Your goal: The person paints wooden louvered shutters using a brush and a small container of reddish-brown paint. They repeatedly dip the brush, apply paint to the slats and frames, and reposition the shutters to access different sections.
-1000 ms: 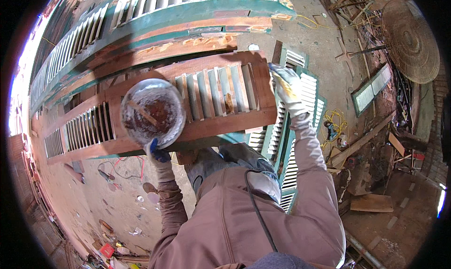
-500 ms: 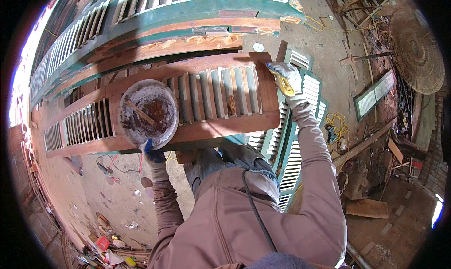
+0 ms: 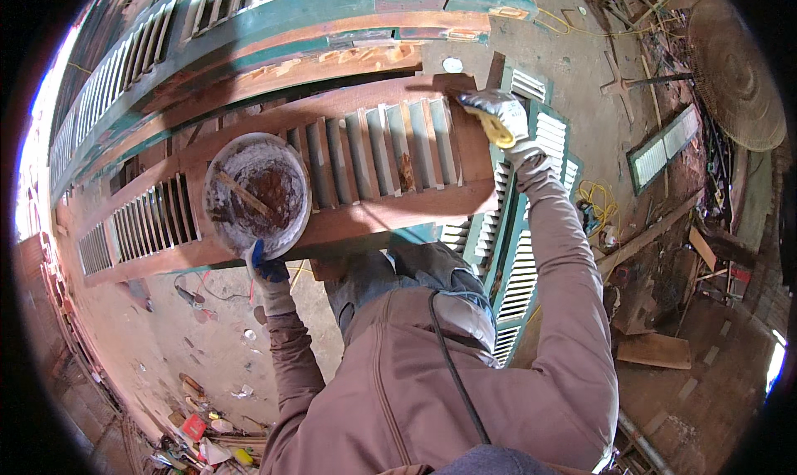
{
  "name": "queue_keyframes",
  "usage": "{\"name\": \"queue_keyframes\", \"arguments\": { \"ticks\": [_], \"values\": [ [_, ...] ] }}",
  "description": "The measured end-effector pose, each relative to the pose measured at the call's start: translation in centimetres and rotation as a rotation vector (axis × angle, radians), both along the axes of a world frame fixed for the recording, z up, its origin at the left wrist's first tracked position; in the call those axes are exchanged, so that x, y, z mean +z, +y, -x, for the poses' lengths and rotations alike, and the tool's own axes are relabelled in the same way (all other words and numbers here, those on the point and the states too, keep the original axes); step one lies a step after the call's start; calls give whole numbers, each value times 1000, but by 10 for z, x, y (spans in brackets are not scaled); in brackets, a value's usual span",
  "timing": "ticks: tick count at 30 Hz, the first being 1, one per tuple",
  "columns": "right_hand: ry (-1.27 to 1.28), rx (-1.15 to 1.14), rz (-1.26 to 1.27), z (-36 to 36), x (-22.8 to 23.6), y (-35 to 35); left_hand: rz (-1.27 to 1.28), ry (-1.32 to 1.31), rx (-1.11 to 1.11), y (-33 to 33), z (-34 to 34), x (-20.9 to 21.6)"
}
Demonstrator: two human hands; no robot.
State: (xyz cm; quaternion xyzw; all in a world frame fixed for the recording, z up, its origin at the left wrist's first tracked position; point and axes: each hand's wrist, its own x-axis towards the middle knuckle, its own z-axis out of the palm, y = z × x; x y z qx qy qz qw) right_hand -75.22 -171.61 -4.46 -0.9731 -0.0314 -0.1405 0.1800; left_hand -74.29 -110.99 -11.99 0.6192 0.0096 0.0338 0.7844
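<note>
A round whitish bucket [image 3: 300, 217] rests on a brown wooden louvred shutter [image 3: 349, 219]. Reddish-brown paste [image 3: 267, 188] lies inside it, with a wooden stick [image 3: 241, 194] slanting across. My left hand [image 3: 269, 264], in a white and blue glove, is closed on the bucket's near rim. At the shutter's right end, my gloved right hand [image 3: 496, 114] is closed round a yellow-handled tool [image 3: 496, 133]. The tool's working end is mostly hidden by the hand, close to the shutter's far right corner.
Beyond the shutter lie green louvred shutters [image 3: 332, 14] with bare wood patches. More green shutters [image 3: 519, 267] lean on the right, near a coiled yellow cord [image 3: 599, 203] and a round woven piece [image 3: 737, 72]. Loose litter [image 3: 203, 442] covers the floor at lower left.
My right hand has shifted a little left and farther away along the shutter's end, turning the yellow-handled tool. The left hand keeps its hold on the bucket, and the view has shifted slightly.
</note>
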Motion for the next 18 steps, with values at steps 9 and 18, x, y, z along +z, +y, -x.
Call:
{"name": "queue_keyframes", "arguments": {
  "ticks": [9, 18],
  "values": [
    [84, -207, -501, 83, 46, 30, -104, 14, -19, 5, 0, -6],
    [-171, -82, -71, 24, 28, 30, 67, 53, -96, 17, -6, -3]
  ]
}}
